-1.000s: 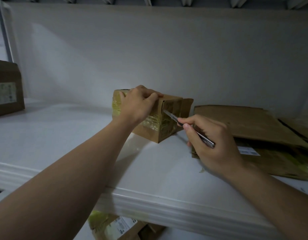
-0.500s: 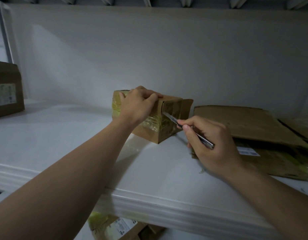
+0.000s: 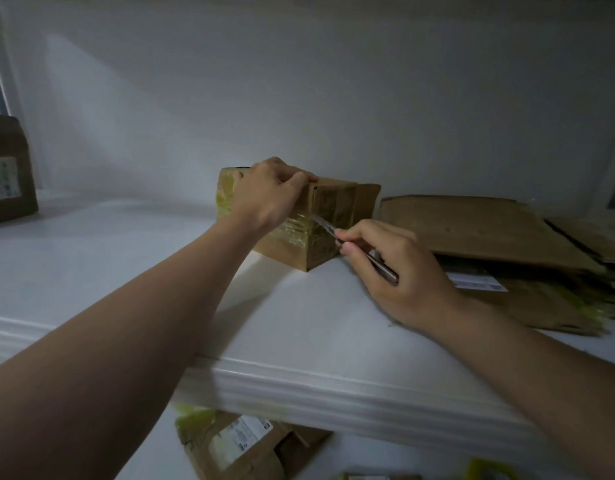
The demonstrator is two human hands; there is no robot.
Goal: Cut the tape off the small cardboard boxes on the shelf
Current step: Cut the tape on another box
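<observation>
A small cardboard box (image 3: 320, 244) wrapped in yellowish clear tape stands on the white shelf (image 3: 299, 327), one end flap open to the right. My left hand (image 3: 268, 195) grips the box from above and holds it down. My right hand (image 3: 399, 268) holds a slim metal utility knife (image 3: 354, 245) like a pen. The blade tip rests on the taped right face of the box, near its front corner.
Flattened cardboard boxes (image 3: 507, 247) lie stacked on the shelf to the right. A brown labelled box (image 3: 8, 174) stands at the far left. Below the shelf's front edge lies another taped box with a label (image 3: 240, 441). A white wall closes the back.
The knife blade has slid a little left and up along the box's taped face. My left hand keeps its grip on the box.
</observation>
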